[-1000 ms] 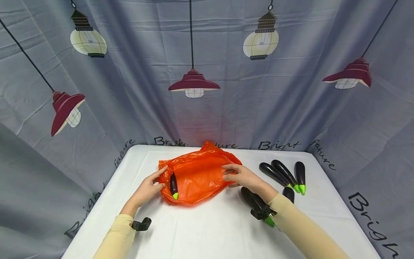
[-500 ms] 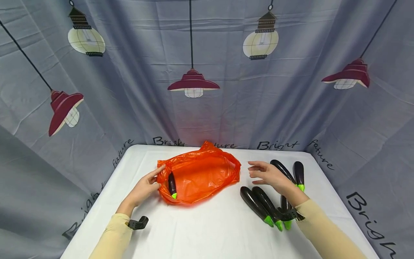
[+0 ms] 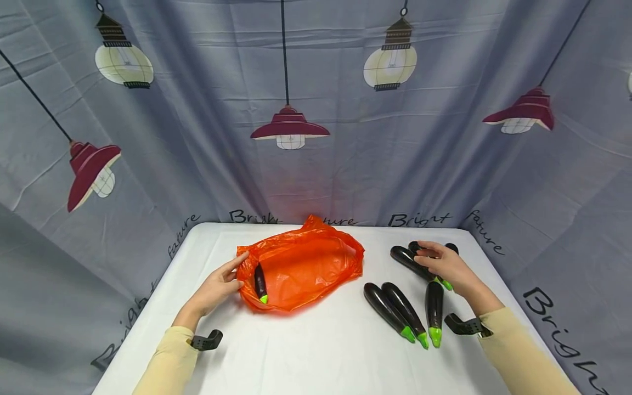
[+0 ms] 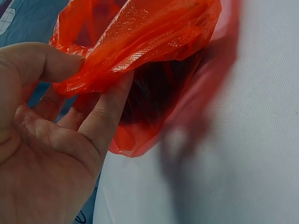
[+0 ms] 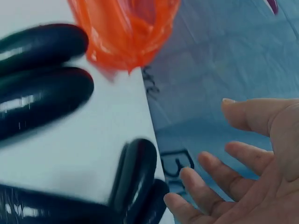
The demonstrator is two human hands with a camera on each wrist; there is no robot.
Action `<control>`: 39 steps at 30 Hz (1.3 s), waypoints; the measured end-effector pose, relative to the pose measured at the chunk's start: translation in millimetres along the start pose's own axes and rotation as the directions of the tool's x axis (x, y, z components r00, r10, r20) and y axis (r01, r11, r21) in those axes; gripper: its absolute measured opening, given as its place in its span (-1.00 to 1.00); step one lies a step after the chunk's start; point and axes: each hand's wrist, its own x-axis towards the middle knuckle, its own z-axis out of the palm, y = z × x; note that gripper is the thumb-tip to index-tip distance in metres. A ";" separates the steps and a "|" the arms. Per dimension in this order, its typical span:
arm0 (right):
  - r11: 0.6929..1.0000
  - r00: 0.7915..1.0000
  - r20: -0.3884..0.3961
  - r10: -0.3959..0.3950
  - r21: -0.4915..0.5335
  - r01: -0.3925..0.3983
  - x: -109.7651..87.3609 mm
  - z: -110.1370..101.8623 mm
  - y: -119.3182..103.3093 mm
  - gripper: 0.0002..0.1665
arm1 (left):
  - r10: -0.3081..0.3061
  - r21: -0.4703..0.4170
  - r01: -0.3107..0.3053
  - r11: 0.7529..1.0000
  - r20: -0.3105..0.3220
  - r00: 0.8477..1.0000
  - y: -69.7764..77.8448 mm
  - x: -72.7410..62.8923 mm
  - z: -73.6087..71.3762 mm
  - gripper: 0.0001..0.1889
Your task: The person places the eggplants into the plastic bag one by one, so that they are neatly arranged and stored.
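An orange-red plastic bag [image 3: 308, 269] lies with its mouth spread on the white table. Inside its left part is one dark eggplant [image 3: 259, 281] with a green stem end. My left hand [image 3: 214, 291] pinches the bag's left rim; the left wrist view shows the thumb [image 4: 60, 65] on one side of the film and fingers on the other. Over the back group of eggplants [image 3: 406, 257] hovers my right hand [image 3: 451, 269], fingers spread and holding nothing in the right wrist view. It partly hides that group.
Nearer the front lie three more eggplants, a left one [image 3: 382, 307], a middle one [image 3: 406, 308] and a right one [image 3: 434, 307]. A grey printed curtain [image 3: 316, 181] hangs behind and beside the white table [image 3: 296, 356].
My right hand has left the bag's right rim and moved right, over the back eggplants. The front eggplants have come into fuller view. My left hand stays on the bag's left rim.
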 end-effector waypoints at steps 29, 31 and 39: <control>0.974 0.936 -0.280 0.212 -0.014 -0.225 8.7 -52.8 72.6 0.05 | 0.021 0.007 -0.021 1.000 0.002 1.000 -1.9 -0.2 -0.7 -0.17; 0.972 0.932 -0.286 0.221 -0.009 -0.233 10.8 -54.0 76.1 0.06 | 0.022 0.008 -0.022 1.000 0.002 1.000 -1.6 0.0 -0.1 -0.17; 0.968 0.941 -0.264 0.213 -0.071 -0.240 19.4 -60.3 89.6 0.11 | 0.022 0.008 -0.022 1.000 -0.011 1.000 0.2 0.7 1.6 -0.18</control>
